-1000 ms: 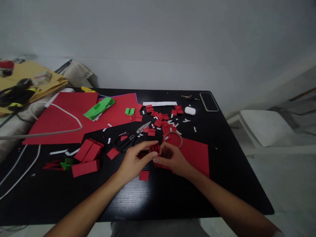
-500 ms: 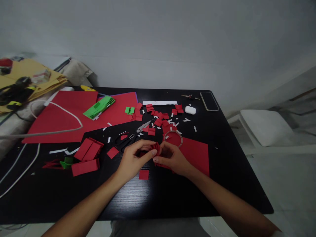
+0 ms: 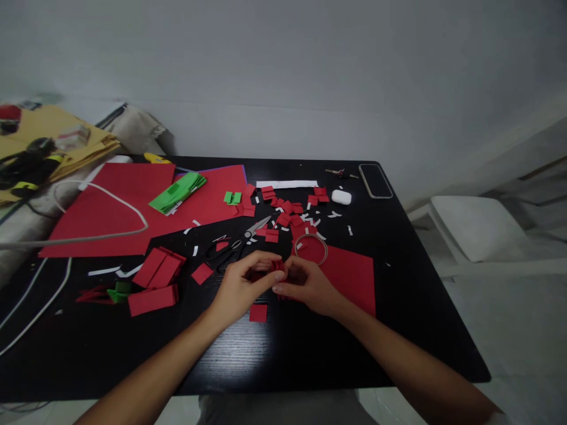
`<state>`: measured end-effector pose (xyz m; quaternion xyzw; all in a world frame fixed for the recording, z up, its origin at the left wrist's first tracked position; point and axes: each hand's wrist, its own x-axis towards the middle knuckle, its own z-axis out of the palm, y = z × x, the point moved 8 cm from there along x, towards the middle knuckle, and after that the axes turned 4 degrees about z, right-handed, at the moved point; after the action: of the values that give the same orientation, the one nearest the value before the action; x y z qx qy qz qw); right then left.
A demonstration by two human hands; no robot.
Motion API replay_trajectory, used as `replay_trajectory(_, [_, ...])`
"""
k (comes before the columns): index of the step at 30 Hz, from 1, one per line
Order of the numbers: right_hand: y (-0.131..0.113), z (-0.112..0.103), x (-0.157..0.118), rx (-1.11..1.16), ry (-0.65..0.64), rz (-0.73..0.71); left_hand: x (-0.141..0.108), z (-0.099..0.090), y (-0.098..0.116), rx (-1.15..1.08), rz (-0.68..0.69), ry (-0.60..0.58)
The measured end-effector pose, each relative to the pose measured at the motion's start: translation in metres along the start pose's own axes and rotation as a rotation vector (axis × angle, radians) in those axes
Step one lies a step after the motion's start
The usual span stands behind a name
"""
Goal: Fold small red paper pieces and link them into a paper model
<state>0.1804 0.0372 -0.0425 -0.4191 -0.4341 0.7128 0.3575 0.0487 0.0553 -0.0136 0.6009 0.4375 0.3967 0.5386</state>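
Note:
Both hands meet over the black table around a small folded red paper piece (image 3: 277,265). My left hand (image 3: 246,281) pinches it between thumb and fingers from the left. From the right, my right hand (image 3: 309,284) has thumb and fingers closed on the same paper, which is mostly covered. Just beyond my left hand lie black-handled scissors (image 3: 239,243). A red paper square (image 3: 258,313) rests below the hands, and another red square (image 3: 202,273) sits to the left. Under and beside my right hand is a red sheet (image 3: 349,277) with a tape roll (image 3: 326,254) on it.
Small folded red pieces (image 3: 284,219) and white scraps (image 3: 334,215) are scattered beyond the hands. Large red sheets (image 3: 110,206), a green paper stack (image 3: 177,192) and red folded stacks (image 3: 153,300) lie left, near a white cable (image 3: 110,192). A phone (image 3: 375,181) and white case (image 3: 341,197) are far right.
The fingers have shifted slightly on the red paper, and my right fingertips sit a little further left. The objects on the table have not moved.

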Motion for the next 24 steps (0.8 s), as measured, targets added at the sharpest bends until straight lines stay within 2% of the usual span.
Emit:
replay_trajectory(8, [-0.0044,0.0034,-0.0009,-0.013,-0.028,-0.034,0.0022,-0.0005,0.0023,-0.017,0.040,0.014])
replay_trajectory(18, [-0.0059,0.0028,-0.0026,-0.093,-0.003,-0.067,0.0021,-0.0008,-0.0002,0.110,0.069,-0.085])
replay_trajectory(24, [-0.0065,0.0025,-0.0020,-0.114,-0.003,-0.104,0.0027,-0.0034,0.0029,0.098,0.065,-0.022])
